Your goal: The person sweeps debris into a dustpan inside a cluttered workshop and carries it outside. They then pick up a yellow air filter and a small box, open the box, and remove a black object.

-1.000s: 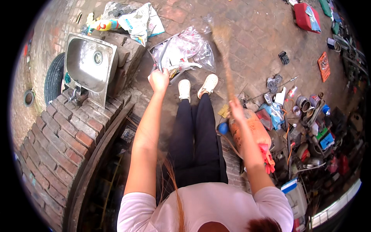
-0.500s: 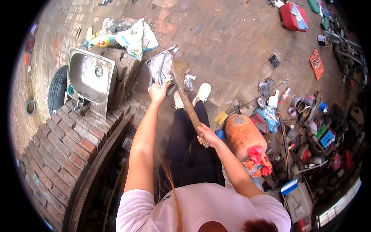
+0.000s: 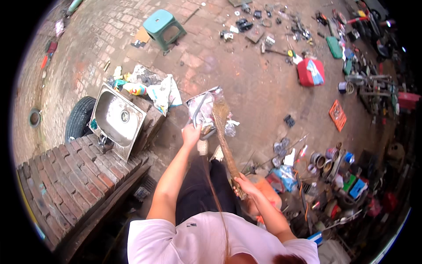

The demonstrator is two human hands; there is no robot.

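Note:
My left hand is closed round the grey curved handle of a dustpan, held out in front of my feet. Crumpled clear plastic and other litter fill the pan. In my right hand is the lower end of a straw broom's stick. The broom slants up and away, and its bristle head lies against the right side of the pan and litter. A crumpled clear plastic piece sticks out beside the bristles.
To the left, a steel sink rests on a brick ledge, with a tyre behind it. A green stool stands farther off. An orange tank, cans and scattered tools crowd the right; a red container sits beyond.
The view has tilted up and farther ahead, bringing the green stool into sight. Both hands keep hold of the dustpan and broom; the bristles still lie at the pan's right side.

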